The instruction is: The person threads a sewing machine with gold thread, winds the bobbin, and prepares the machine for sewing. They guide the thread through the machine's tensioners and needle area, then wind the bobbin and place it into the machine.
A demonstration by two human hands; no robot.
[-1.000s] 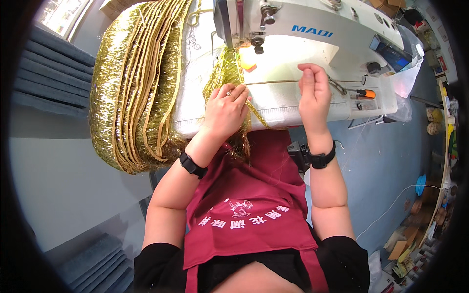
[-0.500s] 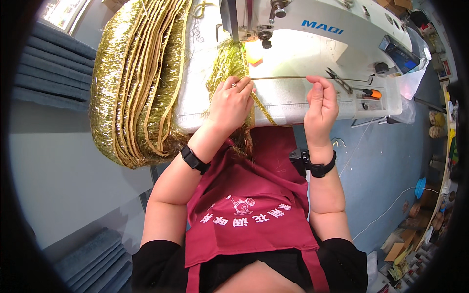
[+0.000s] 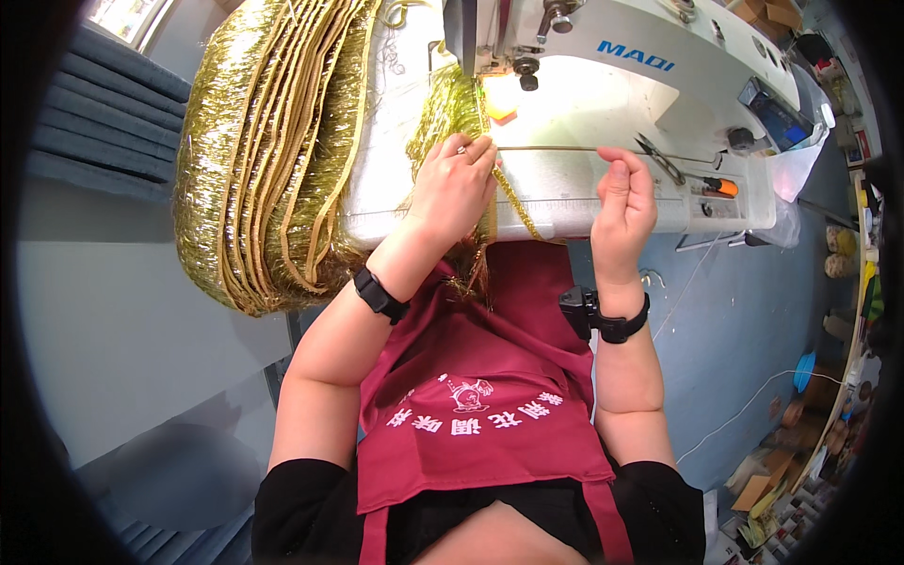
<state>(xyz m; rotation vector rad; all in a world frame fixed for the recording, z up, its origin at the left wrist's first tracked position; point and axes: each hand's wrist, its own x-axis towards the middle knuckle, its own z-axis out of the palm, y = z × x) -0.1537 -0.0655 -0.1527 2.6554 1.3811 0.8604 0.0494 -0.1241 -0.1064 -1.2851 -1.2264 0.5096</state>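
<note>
My left hand [image 3: 450,185] lies at the left of the sewing machine's needle area. Its fingers are closed on the edge of a gold tinsel fringe [image 3: 440,111], which runs up under the presser foot. A narrow gold band [image 3: 516,203] slants away below the fingertips. Between my two hands stretches a thin brown cord [image 3: 551,148], straight and level above the machine bed. My right hand [image 3: 625,202] is closed, fingers curled, with the cord meeting the index fingertip and thumb. Whether the cord passes behind this hand cannot be told.
A thick folded stack of gold fringe [image 3: 273,151] fills the left of the white machine bed [image 3: 381,202]. Scissors [image 3: 662,160] and an orange-ended tool [image 3: 720,185] lie at the right. The sewing machine arm [image 3: 640,47] spans the back. Blue folded cloth [image 3: 108,118] is at far left.
The view has shifted slightly, so the machine sits a little farther right in the picture. Both hands keep nearly the same pose, and the cord stays straight between them.
</note>
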